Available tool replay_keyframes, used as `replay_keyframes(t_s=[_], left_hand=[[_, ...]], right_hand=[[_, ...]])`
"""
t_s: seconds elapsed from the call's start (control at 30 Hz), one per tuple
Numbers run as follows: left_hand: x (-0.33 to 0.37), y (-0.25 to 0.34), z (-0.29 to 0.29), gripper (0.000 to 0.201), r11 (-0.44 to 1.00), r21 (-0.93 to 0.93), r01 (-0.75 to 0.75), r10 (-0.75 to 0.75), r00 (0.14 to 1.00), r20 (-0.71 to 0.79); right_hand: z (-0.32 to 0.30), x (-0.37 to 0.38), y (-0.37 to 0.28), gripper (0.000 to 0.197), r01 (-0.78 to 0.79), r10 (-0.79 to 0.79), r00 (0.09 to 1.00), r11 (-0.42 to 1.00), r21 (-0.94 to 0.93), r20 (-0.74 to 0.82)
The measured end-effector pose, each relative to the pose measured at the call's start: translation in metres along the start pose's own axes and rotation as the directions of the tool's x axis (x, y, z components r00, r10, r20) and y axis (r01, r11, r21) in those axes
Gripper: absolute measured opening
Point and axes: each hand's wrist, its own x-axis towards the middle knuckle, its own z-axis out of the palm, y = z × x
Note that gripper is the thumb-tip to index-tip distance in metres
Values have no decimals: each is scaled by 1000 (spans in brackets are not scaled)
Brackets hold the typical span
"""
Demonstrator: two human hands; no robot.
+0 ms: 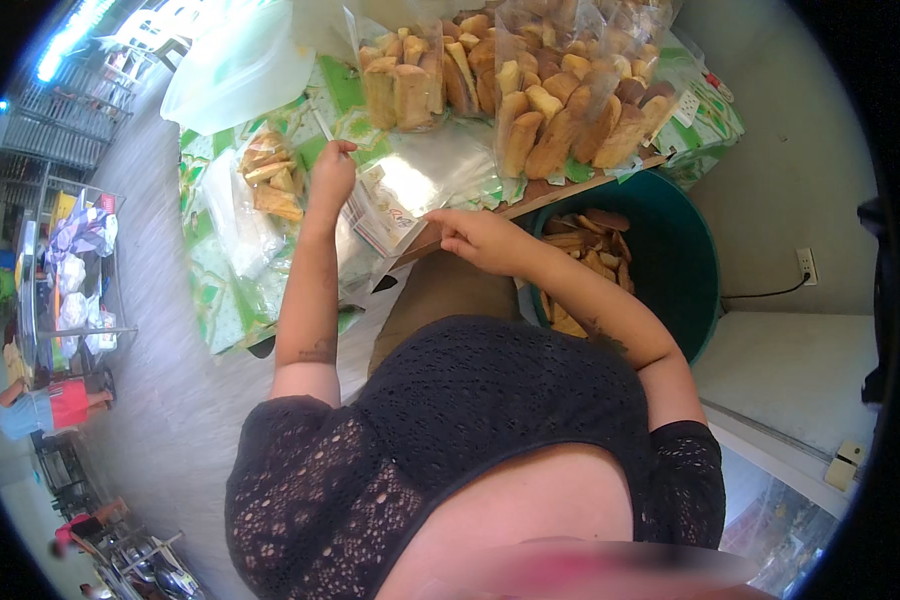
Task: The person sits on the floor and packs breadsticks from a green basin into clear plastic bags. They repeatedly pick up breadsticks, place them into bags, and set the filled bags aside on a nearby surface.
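My left hand (333,182) is closed over the table, beside a stack of printed plastic sleeves or labels (385,212). A thin pale strip (320,123) shows just beyond its fingers; whether they grip it I cannot make out. My right hand (478,240) has its index finger stretched toward the stack's right edge, the other fingers partly curled, and nothing visible in it. Clear plastic bags (420,172) lie flat past the stack. To the left, a clear bag holds toasted bread pieces (273,180). Filled bags of bread (402,92) and larger bread bags (560,115) stand at the back.
A green patterned cloth (205,300) covers the table. A dark green tub (685,270) with loose bread slices (590,250) stands at my right. At the back left is a translucent plastic container (235,75). A loaded rack (75,270) and a person (45,405) are far left.
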Motion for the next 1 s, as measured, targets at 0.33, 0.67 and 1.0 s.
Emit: replay_keyframes(t_s=[0.33, 0.67, 1.0], left_hand=[[-76, 12, 58, 61, 704, 593, -390, 381, 913, 147], [-112, 40, 36, 37, 844, 407, -351, 326, 936, 132], [-151, 212, 51, 46, 551, -127, -825, 825, 517, 226]], right_hand=[[-21, -23, 6, 38, -64, 57, 996, 992, -112, -63], [-39, -46, -9, 46, -137, 142, 986, 989, 54, -93], [-90, -146, -37, 28, 323, 227, 735, 712, 624, -639]])
